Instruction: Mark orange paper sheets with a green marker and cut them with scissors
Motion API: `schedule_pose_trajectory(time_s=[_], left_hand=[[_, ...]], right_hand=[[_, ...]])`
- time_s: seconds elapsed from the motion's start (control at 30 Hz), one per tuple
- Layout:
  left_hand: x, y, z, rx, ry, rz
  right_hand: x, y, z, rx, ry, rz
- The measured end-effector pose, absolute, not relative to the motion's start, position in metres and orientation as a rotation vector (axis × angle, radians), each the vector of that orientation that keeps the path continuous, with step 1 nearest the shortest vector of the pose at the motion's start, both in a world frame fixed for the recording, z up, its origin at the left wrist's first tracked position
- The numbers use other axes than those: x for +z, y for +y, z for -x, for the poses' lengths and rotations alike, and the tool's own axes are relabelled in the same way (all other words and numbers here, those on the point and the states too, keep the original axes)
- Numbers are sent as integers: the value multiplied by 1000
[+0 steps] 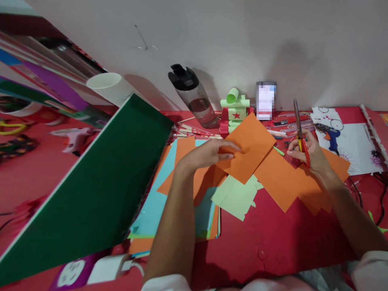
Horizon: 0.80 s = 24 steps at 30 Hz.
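Observation:
My left hand (214, 152) pinches a square of orange paper (250, 145) at its left side, thumb and fingers nearly together on it. The sheet is tilted above the desk. In my right hand (312, 151) is a pair of scissors (298, 117) with red and yellow handles; its blades point up, close together and apart from the paper. Beneath that hand lie more orange sheets (279, 178), overlapping. Pale green paper pieces (236, 196) rest below the held square. Under my left forearm is a stack of blue and orange paper (160, 202).
A dark green board (100, 186) leans at the left. Behind stand a water bottle (197, 101), a green and red paper model (236, 115) and a phone (266, 101). A blue glue gun (332, 137) lies right; a pale one (74, 137) lies left. A white charger (107, 268) sits in front.

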State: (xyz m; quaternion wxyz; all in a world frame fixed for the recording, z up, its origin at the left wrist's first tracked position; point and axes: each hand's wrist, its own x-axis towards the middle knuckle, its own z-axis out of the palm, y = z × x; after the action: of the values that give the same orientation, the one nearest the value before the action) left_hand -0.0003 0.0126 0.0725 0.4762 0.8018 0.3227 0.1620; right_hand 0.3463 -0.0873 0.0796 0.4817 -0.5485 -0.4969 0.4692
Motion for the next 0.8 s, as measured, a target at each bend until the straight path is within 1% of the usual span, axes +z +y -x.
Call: schedule_pose_trajectory(time_s=[0.3, 0.63, 0.8], left_hand=[[93, 2, 2, 705, 840, -1860], [89, 5, 20, 849, 986, -1877], [91, 6, 17, 821, 969, -1879]], right_hand=[[81, -91, -344, 1294, -1213, 1347], [80, -91, -343, 1314, -1255, 1346], [77, -91, -344, 1338, -1301, 1330]])
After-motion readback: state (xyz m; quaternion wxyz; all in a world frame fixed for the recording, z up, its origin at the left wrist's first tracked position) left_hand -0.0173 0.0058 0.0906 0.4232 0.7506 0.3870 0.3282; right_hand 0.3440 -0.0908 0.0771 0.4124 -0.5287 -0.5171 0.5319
